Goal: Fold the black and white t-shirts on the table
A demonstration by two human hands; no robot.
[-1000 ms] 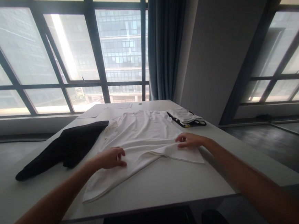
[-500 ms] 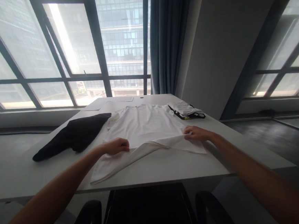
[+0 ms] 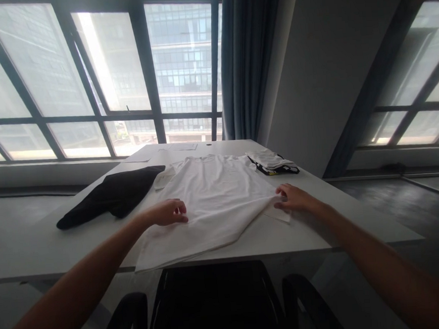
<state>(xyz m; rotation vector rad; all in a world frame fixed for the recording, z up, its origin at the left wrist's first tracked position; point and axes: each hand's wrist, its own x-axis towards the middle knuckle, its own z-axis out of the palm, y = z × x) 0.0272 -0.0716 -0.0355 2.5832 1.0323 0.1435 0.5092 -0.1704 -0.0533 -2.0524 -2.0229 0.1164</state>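
A white T-shirt (image 3: 214, 195) lies spread on the white table, its neckline toward the window and its hem toward me. My left hand (image 3: 168, 212) is over the left part of the shirt near the hem, with thumb and fingers apart and nothing held between them. At the right side of the hem, my right hand (image 3: 294, 198) has its fingers curled about the shirt's edge. The cloth slants up toward that hand, and a lower layer shows beneath it. Part of the right grip is hidden by the fingers.
A black garment (image 3: 111, 196) lies left of the shirt. Folded white and black clothes (image 3: 272, 161) are stacked at the right. Sheets of paper (image 3: 185, 147) lie at the far end of the table (image 3: 361, 224). A black chair (image 3: 215, 301) stands against the near edge.
My left hand has let go of the hem, its fingers now parted. The hem's middle and left have dropped flatter toward the near edge. My right hand has shifted slightly right.
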